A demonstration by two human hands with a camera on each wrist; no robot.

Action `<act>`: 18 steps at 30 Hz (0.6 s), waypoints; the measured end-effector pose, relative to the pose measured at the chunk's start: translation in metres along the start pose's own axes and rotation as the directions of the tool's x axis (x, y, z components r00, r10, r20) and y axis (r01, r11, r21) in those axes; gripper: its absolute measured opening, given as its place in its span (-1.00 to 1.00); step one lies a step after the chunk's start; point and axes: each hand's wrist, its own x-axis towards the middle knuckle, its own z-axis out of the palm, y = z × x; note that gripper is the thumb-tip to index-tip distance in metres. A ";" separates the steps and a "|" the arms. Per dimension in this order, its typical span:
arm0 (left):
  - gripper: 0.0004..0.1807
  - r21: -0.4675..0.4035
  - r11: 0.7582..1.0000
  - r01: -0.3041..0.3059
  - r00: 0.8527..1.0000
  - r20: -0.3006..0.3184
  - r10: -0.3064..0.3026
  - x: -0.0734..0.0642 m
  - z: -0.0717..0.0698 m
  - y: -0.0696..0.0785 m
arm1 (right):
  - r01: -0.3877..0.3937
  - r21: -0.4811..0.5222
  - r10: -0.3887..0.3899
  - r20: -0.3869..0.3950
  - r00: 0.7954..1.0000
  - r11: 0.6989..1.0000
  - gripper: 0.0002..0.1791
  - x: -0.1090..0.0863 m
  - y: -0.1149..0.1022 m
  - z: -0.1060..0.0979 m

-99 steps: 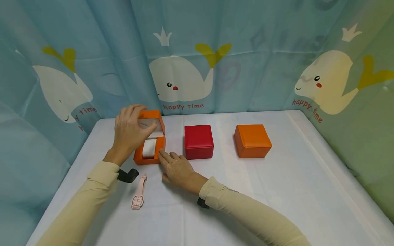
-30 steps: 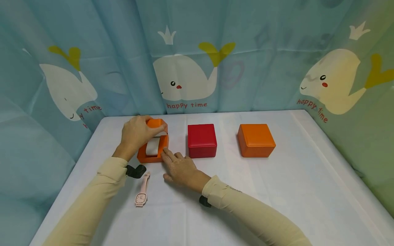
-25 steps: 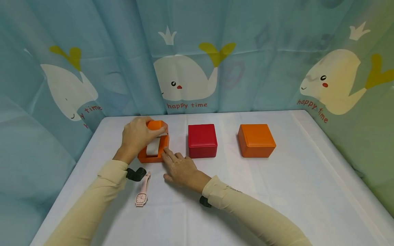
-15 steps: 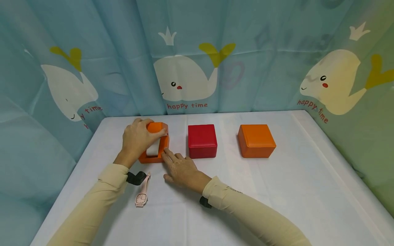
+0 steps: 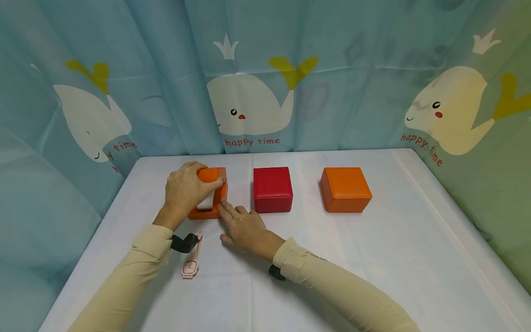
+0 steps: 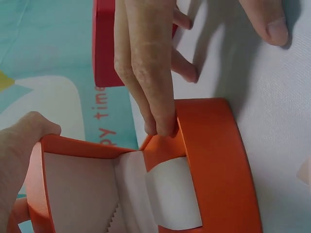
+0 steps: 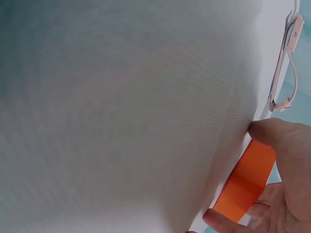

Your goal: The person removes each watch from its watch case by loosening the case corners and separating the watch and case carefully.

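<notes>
An orange watch box (image 5: 203,215) stands at the table's back left, its lid (image 5: 207,174) tilted partway down over the base. My left hand (image 5: 182,191) grips this lid, with the thumb on one edge and fingers round the far side. Inside sits a white cushion (image 6: 172,194), and the lid's pale lining (image 6: 80,184) shows in the left wrist view. My right hand (image 5: 244,230) rests extended fingers on the base's right rim, its thumb down on the cloth. A pink wristwatch (image 5: 190,268) lies in front of the box, its strap end partly hidden by the left wrist's black camera.
A closed red box (image 5: 271,189) stands just right of the watch box. Farther right is a closed orange box (image 5: 346,190). The table wears a white cloth (image 5: 394,249), and a blue curtain (image 5: 174,92) with whales hangs along its back edge.
The left hand has brought the lid down from standing upright to a lower tilt, toward the base. My right hand keeps its place on the rim. The wristwatch lies where it was.
</notes>
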 end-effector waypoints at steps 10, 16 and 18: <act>-0.27 0.006 1.000 -0.020 0.998 0.061 0.020 -0.010 0.000 -0.002 | -0.005 -0.037 0.005 0.006 1.000 0.999 -0.10 -0.001 -0.002 -0.002; -0.23 0.009 1.000 -0.010 0.995 0.096 0.009 -0.016 0.002 -0.004 | -0.007 -0.042 0.006 -0.009 1.000 0.999 -0.11 -0.002 -0.003 -0.001; -0.22 0.008 1.000 -0.006 0.996 0.091 0.005 -0.018 0.003 -0.004 | -0.009 -0.042 0.009 -0.011 1.000 0.999 -0.11 -0.002 -0.003 -0.001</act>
